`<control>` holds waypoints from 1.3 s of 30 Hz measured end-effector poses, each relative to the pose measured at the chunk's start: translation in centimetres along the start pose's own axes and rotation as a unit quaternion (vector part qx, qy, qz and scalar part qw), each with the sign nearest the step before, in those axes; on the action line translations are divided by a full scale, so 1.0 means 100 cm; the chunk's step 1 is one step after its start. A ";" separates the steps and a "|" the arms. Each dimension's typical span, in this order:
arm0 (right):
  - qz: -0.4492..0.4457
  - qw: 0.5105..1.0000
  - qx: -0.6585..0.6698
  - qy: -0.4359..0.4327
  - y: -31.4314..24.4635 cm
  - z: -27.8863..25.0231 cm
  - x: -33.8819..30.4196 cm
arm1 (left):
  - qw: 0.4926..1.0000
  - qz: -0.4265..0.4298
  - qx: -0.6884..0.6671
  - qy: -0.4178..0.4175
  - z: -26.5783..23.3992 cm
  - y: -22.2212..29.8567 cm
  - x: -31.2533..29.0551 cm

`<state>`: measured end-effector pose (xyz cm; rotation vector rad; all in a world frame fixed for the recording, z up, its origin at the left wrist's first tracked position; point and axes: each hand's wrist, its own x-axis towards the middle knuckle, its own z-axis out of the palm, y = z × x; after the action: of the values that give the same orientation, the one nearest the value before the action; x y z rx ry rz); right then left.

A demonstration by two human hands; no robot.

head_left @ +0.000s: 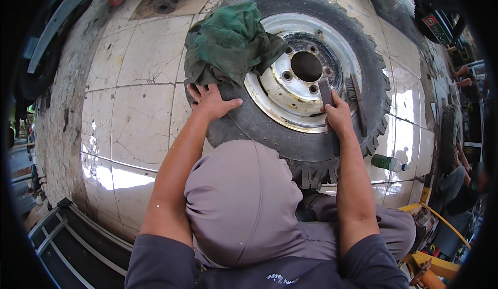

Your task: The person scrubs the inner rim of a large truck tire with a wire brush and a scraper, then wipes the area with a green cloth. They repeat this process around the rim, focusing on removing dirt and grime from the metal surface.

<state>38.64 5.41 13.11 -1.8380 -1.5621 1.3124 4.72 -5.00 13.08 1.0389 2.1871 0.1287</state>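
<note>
A wheel with a black, chunky-treaded tyre [290, 146] lies flat on the floor in front of me. Its silvery-white metal rim [280, 105] is stained and scuffed, with a round hole and several bolt holes in the middle. My left hand [211, 102] rests on the tyre's left sidewall, fingers spread, just below a crumpled green cloth [223, 42] draped over the tyre. In my right hand [339, 117] is a flat, dark metal strip [326, 93], its upper end over the rim's centre plate. A wire brush [358, 107] lies across the rim edge and tyre, right of that hand.
A green plastic bottle [386, 163] lies on the tiles right of the wheel. Yellow metal parts [436, 263] stand at lower right, a black slatted frame [78, 247] at lower left. Brown cardboard [150, 3] with a metal part is at the far left. Another person sits at far right.
</note>
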 end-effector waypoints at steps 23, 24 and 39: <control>-0.016 0.994 0.091 0.055 0.007 -0.002 0.003 | 1.000 0.015 -0.010 0.015 0.003 0.000 0.000; -0.009 0.995 0.086 0.049 0.006 -0.002 0.002 | 1.000 0.012 -0.008 0.012 0.004 -0.001 0.001; -0.011 0.991 0.111 0.073 0.011 0.006 0.003 | 1.000 -0.003 -0.005 -0.003 0.003 -0.001 0.003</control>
<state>38.71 5.15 11.83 -1.7308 -1.3011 1.2548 4.67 -4.91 12.68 1.0255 2.1822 0.1335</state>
